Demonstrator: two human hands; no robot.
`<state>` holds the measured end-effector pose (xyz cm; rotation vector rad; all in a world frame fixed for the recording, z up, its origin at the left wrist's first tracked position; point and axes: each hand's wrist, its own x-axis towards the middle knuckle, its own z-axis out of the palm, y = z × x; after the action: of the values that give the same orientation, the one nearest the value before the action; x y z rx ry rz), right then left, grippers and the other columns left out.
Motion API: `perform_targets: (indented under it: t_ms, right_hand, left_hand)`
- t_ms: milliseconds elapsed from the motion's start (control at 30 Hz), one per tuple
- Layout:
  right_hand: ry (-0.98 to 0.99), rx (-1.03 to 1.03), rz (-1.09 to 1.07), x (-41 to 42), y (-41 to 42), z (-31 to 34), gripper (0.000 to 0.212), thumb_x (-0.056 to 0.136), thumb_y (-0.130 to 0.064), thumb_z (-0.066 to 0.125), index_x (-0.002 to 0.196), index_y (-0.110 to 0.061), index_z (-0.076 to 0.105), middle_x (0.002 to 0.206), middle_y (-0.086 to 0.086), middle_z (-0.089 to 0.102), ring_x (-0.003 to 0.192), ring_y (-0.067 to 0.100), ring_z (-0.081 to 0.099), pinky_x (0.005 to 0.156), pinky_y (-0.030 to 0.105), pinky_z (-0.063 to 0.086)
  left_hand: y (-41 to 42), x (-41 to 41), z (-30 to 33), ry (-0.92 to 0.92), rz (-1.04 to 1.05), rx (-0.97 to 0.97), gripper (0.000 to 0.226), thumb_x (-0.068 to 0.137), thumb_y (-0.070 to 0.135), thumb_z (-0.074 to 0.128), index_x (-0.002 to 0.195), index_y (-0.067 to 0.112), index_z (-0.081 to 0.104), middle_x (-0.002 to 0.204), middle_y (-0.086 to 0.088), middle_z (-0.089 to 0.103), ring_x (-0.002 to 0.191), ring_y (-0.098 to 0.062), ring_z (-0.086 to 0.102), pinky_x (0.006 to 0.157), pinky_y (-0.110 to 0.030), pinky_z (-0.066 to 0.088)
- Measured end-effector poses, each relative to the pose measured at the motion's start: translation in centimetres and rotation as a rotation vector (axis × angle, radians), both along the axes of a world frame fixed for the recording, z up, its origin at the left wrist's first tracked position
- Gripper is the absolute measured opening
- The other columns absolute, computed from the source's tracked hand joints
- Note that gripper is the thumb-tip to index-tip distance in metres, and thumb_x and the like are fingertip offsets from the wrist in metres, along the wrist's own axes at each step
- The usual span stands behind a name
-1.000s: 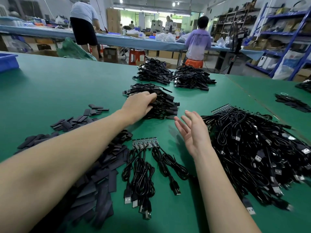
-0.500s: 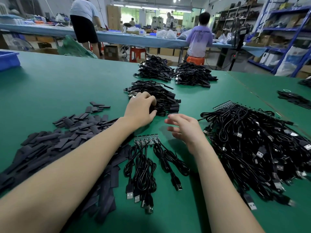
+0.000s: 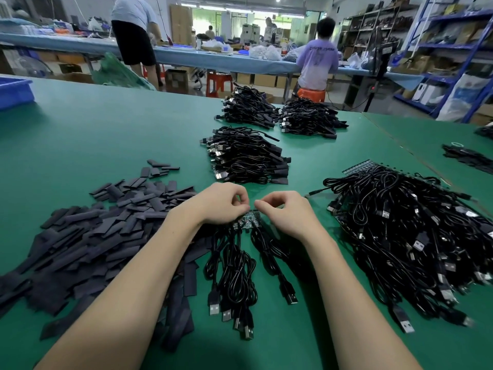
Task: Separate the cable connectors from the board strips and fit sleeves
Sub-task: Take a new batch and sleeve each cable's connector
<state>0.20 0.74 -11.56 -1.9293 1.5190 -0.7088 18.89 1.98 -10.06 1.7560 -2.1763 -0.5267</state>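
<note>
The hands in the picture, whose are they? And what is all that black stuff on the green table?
The picture comes from a camera worn on a person's head, so you look down at their own two arms. The left hand and the right hand meet over a small board strip, with curled fingers that seem to pinch it. Black USB cables hang from that strip toward the person. To the left lies a heap of flat black sleeves. To the right is a big pile of cables on strips. Farther back sit three neat cable bundles. All of it rests on the green table. Behind it, other people work at a long blue bench.
</note>
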Motion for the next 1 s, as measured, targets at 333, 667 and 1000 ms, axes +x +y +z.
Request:
perform_targets:
  t_ms: [333, 667, 1000]
  right_hand:
    - [-0.342, 0.12, 0.11, -1.6, 0.2, 0.8, 0.019, 0.092, -0.038, 0.075, 0.085, -0.02, 0.077, 0.078, -0.013, 0.071, 0.073, 0.0, 0.06, 0.075, 0.02, 0.045]
    - [-0.635, 0.311, 0.123, -2.0, 0.6, 1.2, 0.021, 0.076, -0.048, 0.079, 0.079, -0.026, 0.078, 0.072, -0.015, 0.058, 0.076, 0.01, 0.044, 0.07, 0.027, 0.036]
    - [-0.921, 0.594, 0.128, -1.3, 0.5, 0.8, 0.017, 0.075, -0.035, 0.079, 0.081, -0.019, 0.076, 0.068, -0.011, 0.062, 0.052, 0.002, 0.041, 0.045, 0.014, 0.03]
  left_hand:
    - [-0.2, 0.4, 0.2, 0.451, -0.137, 0.011, 0.007, 0.095, 0.038, 0.067, 0.092, 0.032, 0.066, 0.074, 0.008, 0.06, 0.068, -0.01, 0.051, 0.069, -0.025, 0.045]
    - [0.4, -0.3, 0.6, 0.748, -0.117, 0.119, 0.019, 0.084, 0.047, 0.072, 0.089, 0.031, 0.078, 0.088, 0.013, 0.073, 0.085, 0.0, 0.062, 0.086, -0.026, 0.04]
    - [0.7, -0.3, 0.1, 0.931, -0.121, 0.227, 0.019, 0.084, 0.04, 0.072, 0.094, 0.025, 0.079, 0.098, 0.003, 0.074, 0.094, -0.01, 0.063, 0.097, -0.035, 0.041]
